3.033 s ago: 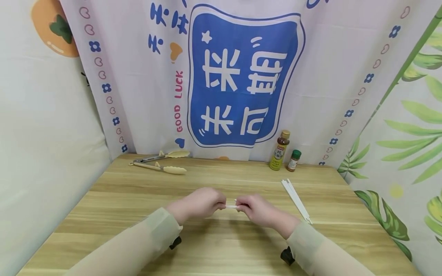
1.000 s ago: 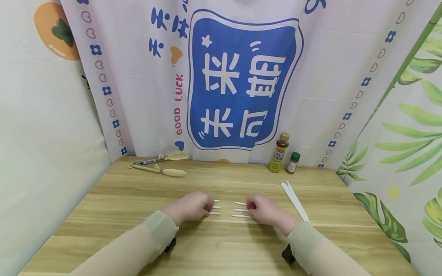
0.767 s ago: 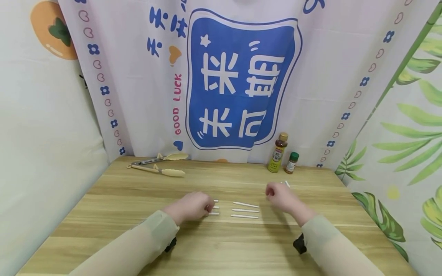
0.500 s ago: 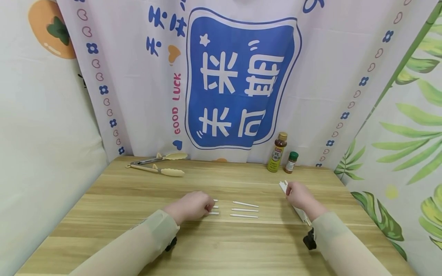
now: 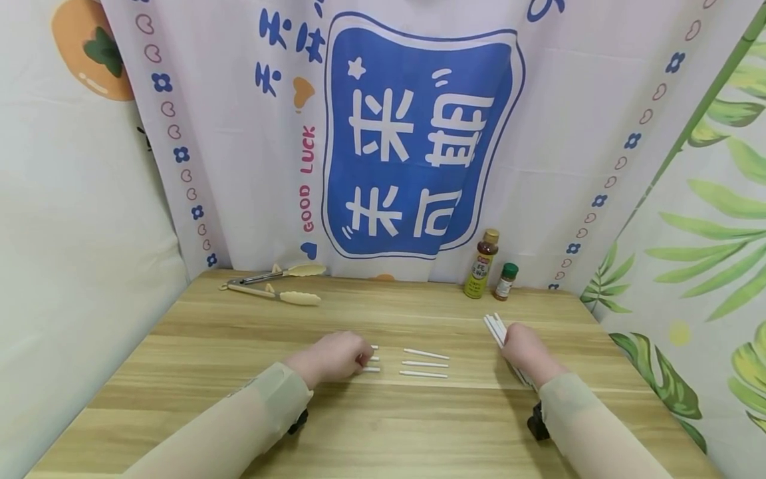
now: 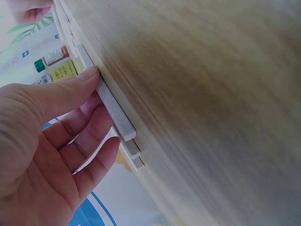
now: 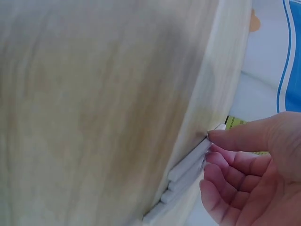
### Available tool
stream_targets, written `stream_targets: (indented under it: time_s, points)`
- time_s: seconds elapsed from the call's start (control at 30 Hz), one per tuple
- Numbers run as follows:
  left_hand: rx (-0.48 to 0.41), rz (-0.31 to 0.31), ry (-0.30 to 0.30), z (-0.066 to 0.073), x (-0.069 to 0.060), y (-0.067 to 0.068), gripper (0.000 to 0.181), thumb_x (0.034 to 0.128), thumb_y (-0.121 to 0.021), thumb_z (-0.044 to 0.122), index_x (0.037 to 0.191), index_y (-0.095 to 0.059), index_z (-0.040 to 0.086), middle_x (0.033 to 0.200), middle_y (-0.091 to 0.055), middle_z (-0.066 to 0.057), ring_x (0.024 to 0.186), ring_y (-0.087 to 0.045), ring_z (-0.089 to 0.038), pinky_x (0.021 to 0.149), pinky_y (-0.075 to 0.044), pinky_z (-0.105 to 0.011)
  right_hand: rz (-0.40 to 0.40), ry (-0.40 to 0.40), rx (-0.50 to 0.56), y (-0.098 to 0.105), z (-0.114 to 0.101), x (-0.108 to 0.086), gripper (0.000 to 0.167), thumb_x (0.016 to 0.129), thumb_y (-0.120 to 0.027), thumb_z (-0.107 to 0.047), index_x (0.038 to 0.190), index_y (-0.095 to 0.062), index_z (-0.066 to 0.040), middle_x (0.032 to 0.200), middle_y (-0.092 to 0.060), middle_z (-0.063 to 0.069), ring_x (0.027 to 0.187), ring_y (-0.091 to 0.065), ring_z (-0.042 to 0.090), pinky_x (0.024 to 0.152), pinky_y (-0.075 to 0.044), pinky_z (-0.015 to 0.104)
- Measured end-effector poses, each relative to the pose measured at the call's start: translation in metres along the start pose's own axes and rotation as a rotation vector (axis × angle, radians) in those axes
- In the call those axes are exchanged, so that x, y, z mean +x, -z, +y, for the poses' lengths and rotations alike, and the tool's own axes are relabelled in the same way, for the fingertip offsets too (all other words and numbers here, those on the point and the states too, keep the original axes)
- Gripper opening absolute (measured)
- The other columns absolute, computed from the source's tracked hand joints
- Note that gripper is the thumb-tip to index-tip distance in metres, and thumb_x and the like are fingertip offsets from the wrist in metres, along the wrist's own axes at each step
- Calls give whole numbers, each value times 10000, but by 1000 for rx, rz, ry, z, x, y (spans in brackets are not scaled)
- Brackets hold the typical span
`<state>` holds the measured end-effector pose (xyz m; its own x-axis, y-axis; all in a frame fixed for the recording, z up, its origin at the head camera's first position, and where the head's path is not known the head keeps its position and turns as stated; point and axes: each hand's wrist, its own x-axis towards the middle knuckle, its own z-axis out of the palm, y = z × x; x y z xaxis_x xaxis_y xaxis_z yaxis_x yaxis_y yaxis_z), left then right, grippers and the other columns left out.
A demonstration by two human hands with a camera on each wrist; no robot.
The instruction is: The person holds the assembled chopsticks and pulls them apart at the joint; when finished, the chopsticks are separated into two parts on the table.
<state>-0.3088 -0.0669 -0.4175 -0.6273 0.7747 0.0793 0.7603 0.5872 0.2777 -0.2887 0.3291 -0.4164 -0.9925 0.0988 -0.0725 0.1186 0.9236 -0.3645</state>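
Note:
My left hand (image 5: 335, 358) is at the row of short white sticks (image 5: 372, 369) left of centre; in the left wrist view its thumb and fingertips pinch the nearest stick (image 6: 115, 110). Three pointed white pieces (image 5: 423, 364) lie side by side to the right of it, untouched. Over on the right, my right hand (image 5: 529, 352) is at a bundle of long white sticks (image 5: 494, 327), covering their middle. The right wrist view shows thumb and fingertips on the topmost stick (image 7: 188, 160), with others beside it.
Tongs with cream tips (image 5: 299, 299) lie at the back left of the wooden table (image 5: 383, 426). An oil bottle (image 5: 478, 266) and a small green-capped jar (image 5: 505, 282) stand at the back right, before a printed curtain (image 5: 269, 199).
My hands held a white piece between them earlier, then parted. The right hand has left the short pointed pieces and moved right onto the long sticks. The left hand has stayed at its row lately.

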Motion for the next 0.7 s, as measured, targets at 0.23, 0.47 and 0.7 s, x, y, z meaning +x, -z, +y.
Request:
stream_targets:
  time_s: [0.23, 0.47, 0.7]
  points:
    - [8, 9, -7, -1, 0, -2, 276, 827, -719, 1, 672, -566, 171, 669, -508, 114, 630, -476, -98, 606, -421, -291, -18, -20, 31, -3, -9, -4, 84, 789, -635, -6, 843, -577, 24, 745, -563, 107, 647, -537, 249, 585, -471, 367]
    - [6, 6, -13, -2, 1, -2, 277, 831, -715, 0, 679, -565, 177, 675, -511, 114, 636, -477, -97, 610, -423, -292, -66, -11, 45, -10, -17, -4, 127, 789, -680, -80, 805, -573, -13, 724, -556, 98, 622, -528, 233, 569, -464, 342]
    - [7, -2, -3, -3, 1, -3, 278, 836, -716, 9, 678, -563, 179, 674, -507, 116, 636, -475, -96, 610, -420, -288, -86, 95, 77, -7, -44, -8, 100, 818, -688, -87, 811, -604, -33, 717, -575, 55, 640, -532, 194, 590, -452, 334]
